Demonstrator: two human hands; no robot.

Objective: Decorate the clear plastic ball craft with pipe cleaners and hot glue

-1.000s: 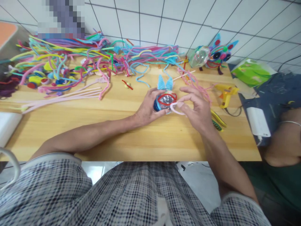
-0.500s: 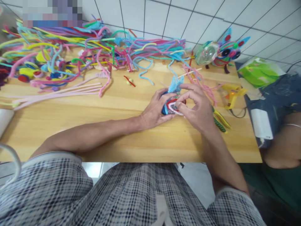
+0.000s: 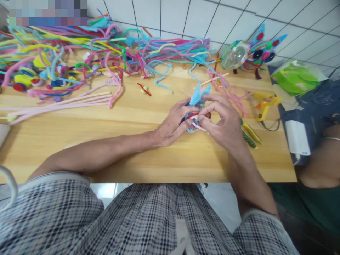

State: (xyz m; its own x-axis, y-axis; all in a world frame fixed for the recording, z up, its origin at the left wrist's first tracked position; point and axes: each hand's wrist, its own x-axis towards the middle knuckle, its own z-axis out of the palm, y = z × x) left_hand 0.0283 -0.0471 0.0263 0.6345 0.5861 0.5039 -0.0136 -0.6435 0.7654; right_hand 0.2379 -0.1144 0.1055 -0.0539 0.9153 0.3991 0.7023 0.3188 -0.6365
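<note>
Between my hands is a small pipe-cleaner figure [image 3: 196,97] with light blue pointed ears and red and blue bands on a shiny, see-through body. My left hand [image 3: 171,124] is wrapped round its left side, the thumb lying across the front. With thumb and forefinger, my right hand [image 3: 223,118] pinches a pale pink pipe cleaner [image 3: 199,126] bent along the front of the figure. The other right fingers curve over its top right. My fingers hide much of the body. Yellow-and-green pliers [image 3: 250,134] lie just right of my right hand.
Heaped pipe cleaners [image 3: 175,49] in many colours line the back and left of the wooden table [image 3: 127,163]. At the back right stands a finished-looking pipe-cleaner figure [image 3: 262,53]; a yellow glue gun [image 3: 265,102] and white box [image 3: 297,138] lie nearer. Another person's arm [image 3: 322,163] is at right.
My left thumb has moved down across the figure's front, close to my right fingertips. The figure has turned slightly in my hands. The view has shifted a little.
</note>
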